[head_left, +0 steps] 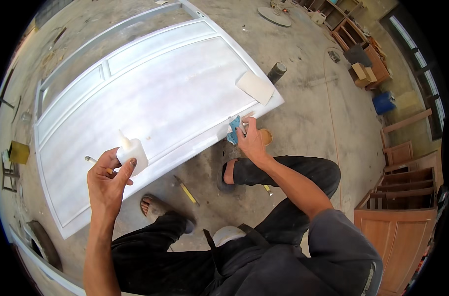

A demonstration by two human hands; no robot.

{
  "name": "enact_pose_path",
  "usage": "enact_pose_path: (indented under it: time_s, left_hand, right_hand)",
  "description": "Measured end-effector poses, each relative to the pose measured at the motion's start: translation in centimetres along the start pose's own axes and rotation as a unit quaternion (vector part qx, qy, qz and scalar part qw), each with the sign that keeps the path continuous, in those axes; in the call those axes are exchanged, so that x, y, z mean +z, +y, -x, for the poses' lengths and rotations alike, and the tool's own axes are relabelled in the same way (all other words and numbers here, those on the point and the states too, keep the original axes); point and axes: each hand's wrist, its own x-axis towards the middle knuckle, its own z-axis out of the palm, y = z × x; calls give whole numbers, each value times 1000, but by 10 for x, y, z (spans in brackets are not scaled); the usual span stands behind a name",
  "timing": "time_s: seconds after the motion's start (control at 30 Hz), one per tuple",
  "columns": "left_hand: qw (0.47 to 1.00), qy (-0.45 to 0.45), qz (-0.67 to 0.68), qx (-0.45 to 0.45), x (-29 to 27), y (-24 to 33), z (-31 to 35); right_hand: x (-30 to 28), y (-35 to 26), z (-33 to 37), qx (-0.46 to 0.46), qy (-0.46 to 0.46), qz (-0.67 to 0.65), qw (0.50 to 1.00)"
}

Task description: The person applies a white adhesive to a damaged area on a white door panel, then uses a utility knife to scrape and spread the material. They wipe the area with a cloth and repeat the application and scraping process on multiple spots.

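My left hand is closed around a white squeeze bottle with a pointed nozzle facing up. A cigarette sticks out between the same hand's fingers. The bottle is over the near left part of a white-painted framed panel. At the panel's near right edge, my right hand pinches a crumpled blue piece of sandpaper. A pale folded sheet lies on the panel's right corner. Partly hidden behind the right hand is a small round tan container.
A dark can stands beyond the panel's right corner. On the concrete floor by my feet lies a yellow-handled tool. Brown wooden cabinets, a cardboard box and a blue bucket are along the right. A yellow tin is far left.
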Motion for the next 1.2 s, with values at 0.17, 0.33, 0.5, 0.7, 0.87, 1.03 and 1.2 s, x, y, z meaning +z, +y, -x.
enact_pose_path:
  time_s: [0.17, 0.33, 0.5, 0.7, 0.87, 1.03, 1.2]
  left_hand:
    - [1000, 12, -23, 7, -9, 5, -3]
    - [1000, 7, -13, 3, -6, 4, 2]
    - [1000, 9, -10, -9, -10, 2, 7]
    - [1000, 7, -2, 0, -9, 4, 8]
    - [1000, 16, 5, 7, -14, 1, 13]
    - [1000, 18, -14, 2, -20, -1, 14]
    - [1000, 27, 1, 8, -24, 4, 17]
  right_hand:
    - [12, -1, -9, -311, 240, 206, 896]
    - [4, 15, -10, -401, 144, 267, 864]
    - [-8, 2, 21, -439, 67, 279, 852]
    - [0, 20, 7, -396, 89, 317, 857]
    - [56, 12, 37, -401, 115, 289, 862]
    - [79, -19, 50, -441, 62, 293, 846]
    - [44, 6, 27, -424, 113, 350, 828]
